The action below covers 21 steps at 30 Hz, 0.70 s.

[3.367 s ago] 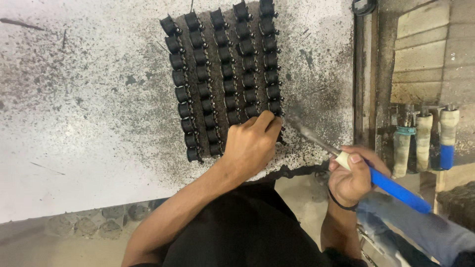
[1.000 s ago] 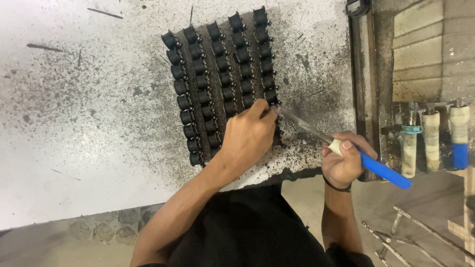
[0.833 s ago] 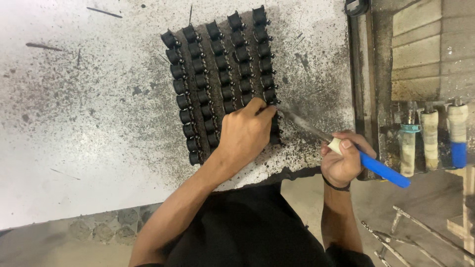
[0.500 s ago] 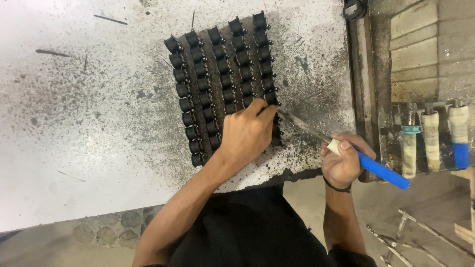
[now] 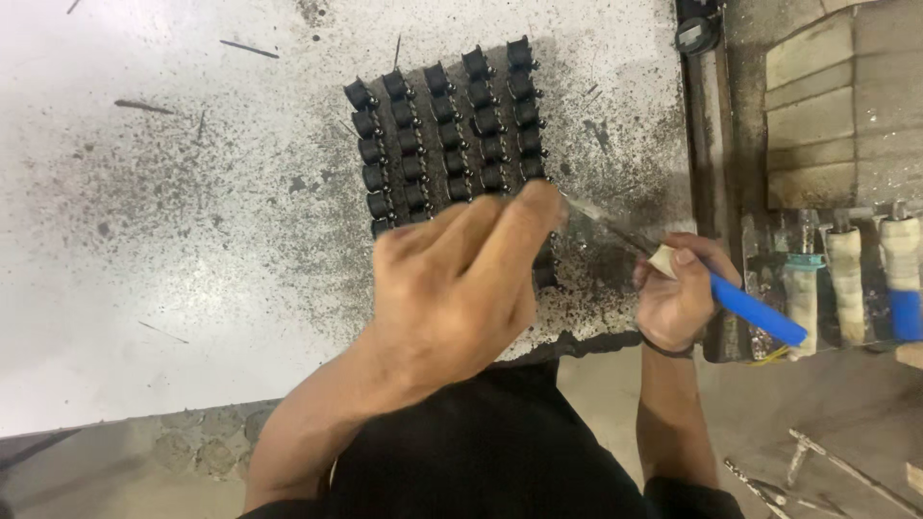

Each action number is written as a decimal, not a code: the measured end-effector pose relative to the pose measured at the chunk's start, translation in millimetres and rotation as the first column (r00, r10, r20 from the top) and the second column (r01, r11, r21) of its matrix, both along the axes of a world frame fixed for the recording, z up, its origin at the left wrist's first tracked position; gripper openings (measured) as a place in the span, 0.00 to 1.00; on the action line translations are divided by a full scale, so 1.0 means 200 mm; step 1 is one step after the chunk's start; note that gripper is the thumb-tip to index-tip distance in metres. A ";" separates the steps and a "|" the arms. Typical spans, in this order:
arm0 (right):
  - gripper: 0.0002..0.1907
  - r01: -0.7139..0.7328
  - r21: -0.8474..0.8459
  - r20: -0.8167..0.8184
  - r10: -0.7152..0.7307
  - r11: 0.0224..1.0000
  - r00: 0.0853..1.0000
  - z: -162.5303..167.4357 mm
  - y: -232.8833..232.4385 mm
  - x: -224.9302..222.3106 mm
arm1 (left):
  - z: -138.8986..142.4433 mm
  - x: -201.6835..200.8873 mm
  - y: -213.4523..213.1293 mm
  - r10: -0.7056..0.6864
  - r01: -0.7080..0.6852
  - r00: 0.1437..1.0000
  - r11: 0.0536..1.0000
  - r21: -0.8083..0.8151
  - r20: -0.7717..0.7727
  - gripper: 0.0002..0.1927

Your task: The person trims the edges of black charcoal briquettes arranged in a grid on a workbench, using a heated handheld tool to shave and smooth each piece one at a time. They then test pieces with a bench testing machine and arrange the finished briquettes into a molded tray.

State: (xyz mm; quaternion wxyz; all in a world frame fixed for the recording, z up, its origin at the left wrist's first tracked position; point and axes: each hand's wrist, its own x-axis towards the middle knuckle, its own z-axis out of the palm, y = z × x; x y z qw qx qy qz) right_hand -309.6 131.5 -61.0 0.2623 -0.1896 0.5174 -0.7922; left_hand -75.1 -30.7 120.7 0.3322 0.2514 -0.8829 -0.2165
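A: Largest item?
B: White speckled tabletop [image 5: 144, 269], dusted with dark grit, heaviest around the parts.

A: Next?
B: Block of small black moulded parts [image 5: 447, 130], set in five neat columns near the tabletop's far right. Its nearer rows are hidden under the left hand.

A: Left hand?
B: Left hand [image 5: 457, 288], raised over the block's near edge, fingers held loosely together and extended; the index tip reaches the lower right corner. Whether it pinches a part cannot be told.

A: Right hand?
B: Right hand [image 5: 678, 298], just off the tabletop's right edge, closed around a blue-handled pointed tool [image 5: 711, 288] with a pale wrapped collar. The thin metal tip slants toward the left fingertips.

A: Smaller stock?
B: Tape-wrapped handled tools [image 5: 846, 279] standing in a rack to the right.

A: Handling advice?
B: In my judgement: steady one part with the fingertips, bring the tip in low and light, avoid nudging neighbouring columns.
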 end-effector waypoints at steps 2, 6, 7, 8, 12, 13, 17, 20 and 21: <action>0.12 -0.016 0.018 0.017 0.015 1.000 1.000 0.01 -0.02 0.02 | -0.01 -0.05 -0.05 0.029 -0.040 0.990 0.996 -0.077 -0.137 0.11; 0.13 -0.028 0.035 -0.064 0.030 0.999 0.997 0.04 -0.03 0.03 | -0.31 -0.23 -0.10 0.115 -0.117 0.991 0.993 0.013 0.074 0.19; 0.13 -0.034 0.047 -0.088 0.038 0.998 0.995 0.04 -0.04 0.03 | -0.39 -0.24 -0.09 0.127 -0.133 0.986 0.990 0.050 0.112 0.18; 0.13 -0.029 0.051 -0.087 0.033 0.998 0.996 0.05 -0.04 0.04 | -0.46 -0.25 -0.08 0.130 -0.144 0.980 0.985 0.091 0.152 0.17; 0.14 -0.050 0.051 -0.076 0.054 0.997 0.996 0.04 -0.04 0.04 | -0.63 -0.24 -0.04 0.113 -0.132 0.980 0.985 0.111 0.162 0.14; 0.14 -0.049 0.047 -0.068 0.053 0.998 0.996 0.04 -0.04 0.04 | -0.63 -0.23 -0.04 0.103 -0.127 0.979 0.983 0.130 0.178 0.14; 0.13 -0.085 0.057 -0.040 0.088 0.995 0.995 0.04 -0.04 0.02 | -0.62 -0.26 -0.07 0.066 -0.093 0.980 0.986 0.141 0.188 0.10; 0.11 -0.083 0.088 0.017 0.082 0.993 0.996 0.05 -0.05 -0.01 | -0.61 -0.28 -0.10 0.043 -0.080 0.978 0.981 0.177 0.203 0.10; 0.11 -0.084 0.099 0.041 0.080 0.992 0.996 0.06 -0.05 -0.01 | -0.60 -0.28 -0.10 0.040 -0.080 0.976 0.980 0.181 0.213 0.09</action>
